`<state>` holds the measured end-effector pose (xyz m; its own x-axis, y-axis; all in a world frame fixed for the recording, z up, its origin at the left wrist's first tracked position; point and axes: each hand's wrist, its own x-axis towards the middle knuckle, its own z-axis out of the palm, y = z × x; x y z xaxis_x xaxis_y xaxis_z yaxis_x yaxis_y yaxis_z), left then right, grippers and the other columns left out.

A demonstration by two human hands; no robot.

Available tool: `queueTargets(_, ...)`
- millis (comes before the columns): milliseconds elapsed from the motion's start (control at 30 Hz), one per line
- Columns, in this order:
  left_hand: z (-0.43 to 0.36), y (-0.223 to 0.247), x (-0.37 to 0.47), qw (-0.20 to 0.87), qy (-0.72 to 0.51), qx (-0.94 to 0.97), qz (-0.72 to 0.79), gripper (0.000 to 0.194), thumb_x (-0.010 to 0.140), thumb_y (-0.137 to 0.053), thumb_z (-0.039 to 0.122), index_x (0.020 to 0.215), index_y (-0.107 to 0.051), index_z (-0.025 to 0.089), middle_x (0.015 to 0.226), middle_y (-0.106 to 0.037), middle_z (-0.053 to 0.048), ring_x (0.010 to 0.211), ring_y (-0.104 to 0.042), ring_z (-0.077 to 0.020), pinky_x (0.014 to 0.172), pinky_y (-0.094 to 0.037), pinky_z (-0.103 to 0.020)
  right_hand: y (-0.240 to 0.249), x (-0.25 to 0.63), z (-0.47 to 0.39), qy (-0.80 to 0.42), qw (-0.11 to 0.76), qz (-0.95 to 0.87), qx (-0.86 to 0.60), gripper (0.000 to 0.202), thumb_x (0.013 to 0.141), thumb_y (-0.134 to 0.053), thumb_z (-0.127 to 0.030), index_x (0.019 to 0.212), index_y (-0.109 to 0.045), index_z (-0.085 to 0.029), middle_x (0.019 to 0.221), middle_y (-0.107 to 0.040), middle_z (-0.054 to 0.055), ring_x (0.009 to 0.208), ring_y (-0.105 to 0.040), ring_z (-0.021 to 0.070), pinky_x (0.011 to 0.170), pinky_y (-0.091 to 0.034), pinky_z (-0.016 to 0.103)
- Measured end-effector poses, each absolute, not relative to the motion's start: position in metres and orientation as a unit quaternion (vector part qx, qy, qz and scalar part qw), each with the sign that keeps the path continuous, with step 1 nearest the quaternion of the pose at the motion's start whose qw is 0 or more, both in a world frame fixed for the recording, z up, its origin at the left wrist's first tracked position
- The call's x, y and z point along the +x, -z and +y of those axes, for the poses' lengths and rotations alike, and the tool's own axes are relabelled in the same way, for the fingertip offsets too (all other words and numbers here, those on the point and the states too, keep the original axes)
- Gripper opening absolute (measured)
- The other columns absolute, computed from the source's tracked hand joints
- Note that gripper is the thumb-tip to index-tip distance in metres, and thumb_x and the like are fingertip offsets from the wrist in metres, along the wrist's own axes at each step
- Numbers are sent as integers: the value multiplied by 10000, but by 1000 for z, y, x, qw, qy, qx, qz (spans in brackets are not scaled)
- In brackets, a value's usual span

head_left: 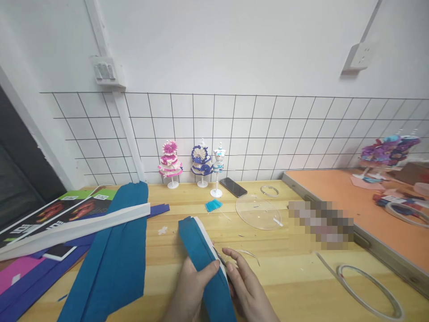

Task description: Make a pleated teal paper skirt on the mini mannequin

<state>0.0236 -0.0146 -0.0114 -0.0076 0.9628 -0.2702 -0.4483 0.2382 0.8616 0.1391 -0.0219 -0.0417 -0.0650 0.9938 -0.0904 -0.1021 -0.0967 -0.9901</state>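
A folded strip of teal paper [204, 264] with a white layer along its right edge slants across the front middle of the table. My left hand [194, 284] is closed on it, the thumb on top and the other fingers hidden underneath. Just right of the strip, my right hand [246, 286] is closed around dark-handled scissors [219, 257], whose blades lie against the white edge and are mostly hidden. Beyond the hands lies a small pleated turquoise piece [213, 205].
Three small dress stands, one of them white [219, 167], stand by the wall near a phone [233, 187]. A clear disc [258, 212] lies right of centre, a tape roll [370, 290] front right. Large teal paper [117, 259] covers the left, beside an orange board [385, 223] at right.
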Motion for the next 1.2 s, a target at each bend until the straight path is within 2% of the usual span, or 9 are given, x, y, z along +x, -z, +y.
queueTargets(433,-14,10,22,644,-540,286,461,437,614,-725,213,1003,-546,128,791,-693,-72,753,-632,-222,687,-494,-337,39,138,-23,-535,492,-479,-492,567,733,-445,-651,1067,-484,-195,536,-439,-47,459,-398,124,457,-317,234)
queueTargets(633,-15,10,23,648,-538,284,458,410,570,-754,220,932,-579,142,765,-700,-62,747,-633,-229,685,-493,-337,36,143,-23,-513,485,-500,-502,533,744,-443,-635,1057,-496,-207,566,-490,-27,502,-451,149,477,-342,238)
queueTargets(800,-15,8,23,663,-542,288,429,259,612,-729,243,824,-620,143,772,-709,-79,755,-643,-248,703,-493,-358,35,146,-23,-513,474,-516,-496,493,773,-438,-600,1062,-495,-205,558,-490,-31,510,-466,151,499,-369,245)
queueTargets(900,-15,6,22,667,-547,270,427,185,655,-698,258,782,-626,144,706,-698,-60,708,-651,-240,662,-496,-343,36,144,-24,-498,489,-511,-502,497,767,-429,-614,1045,-498,-208,591,-528,-15,527,-482,156,501,-374,248)
queueTargets(1067,-12,7,17,663,-581,237,407,177,677,-682,208,831,-609,162,648,-669,-12,611,-632,-185,599,-490,-304,37,141,-25,-498,480,-528,-493,481,777,-413,-609,1033,-499,-211,582,-532,-15,502,-475,150,478,-373,242)
queueTargets(1200,-11,7,15,660,-585,252,399,195,678,-681,188,859,-614,161,710,-687,-24,655,-644,-186,619,-497,-296,36,141,-25,-498,478,-535,-488,473,781,-414,-602,1018,-504,-203,579,-530,-14,507,-478,148,481,-376,240)
